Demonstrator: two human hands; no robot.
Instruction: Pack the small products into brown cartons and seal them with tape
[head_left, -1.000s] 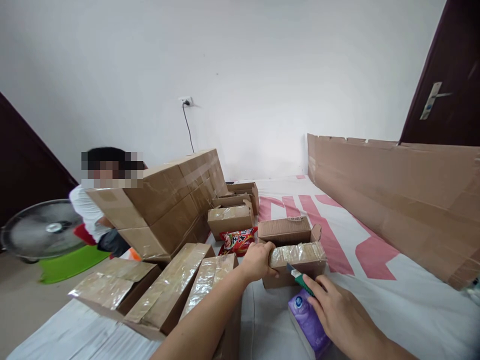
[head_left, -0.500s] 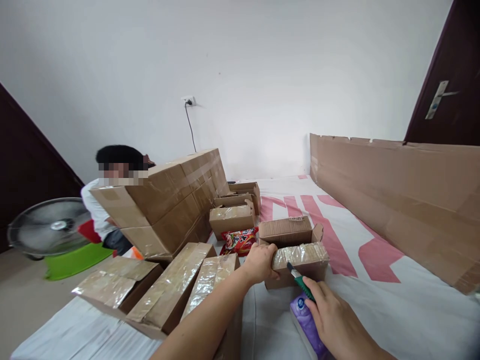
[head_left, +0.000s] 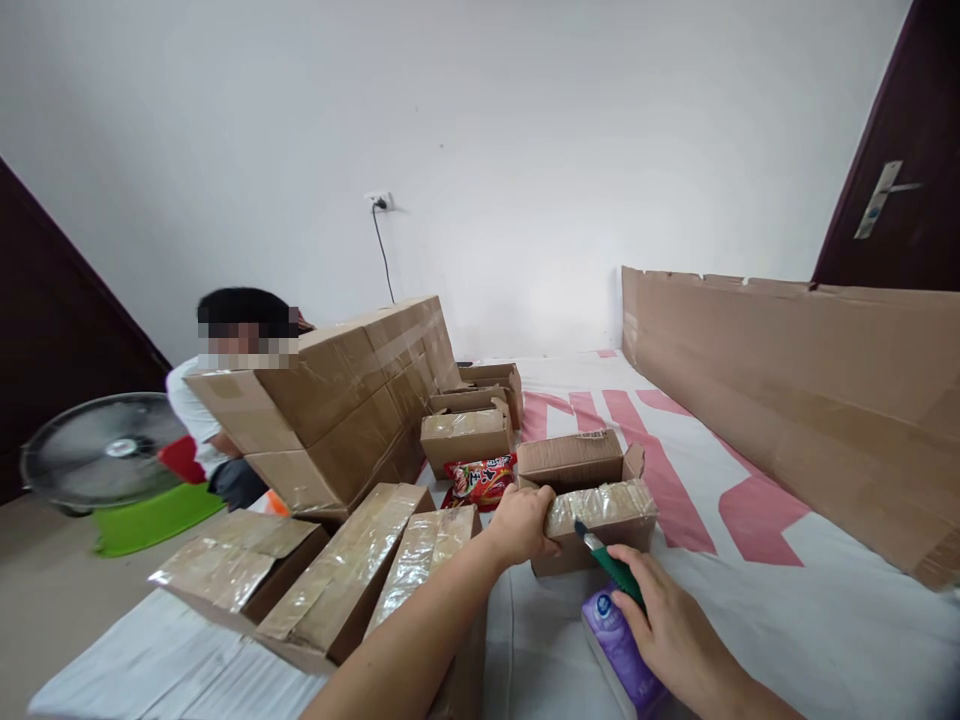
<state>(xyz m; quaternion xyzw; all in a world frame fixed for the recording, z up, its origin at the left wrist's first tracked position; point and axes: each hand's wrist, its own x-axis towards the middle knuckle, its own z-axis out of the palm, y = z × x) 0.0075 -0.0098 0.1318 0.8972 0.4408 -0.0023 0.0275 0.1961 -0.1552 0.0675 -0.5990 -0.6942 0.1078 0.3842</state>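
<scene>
My left hand is closed around the left end of a small cardboard box, whose near top is covered with shiny tape. My right hand grips a green utility knife, its tip at the box's taped near edge. Part of the handle is hidden by my fingers. Just below the knife lies a purple soft pack, which looks like tissues, partly behind my right hand. Left of the box, near my left hand, sits a red printed food packet.
Several taped boxes stand at the front left. Behind them rises a large carton stack, with a person crouching beside it. A fan stands far left. A long cardboard panel borders the sheeted surface on the right.
My right hand and the knife have shifted slightly, with more of the green handle showing now. The left hand keeps its hold on the box. The view has moved a little.
</scene>
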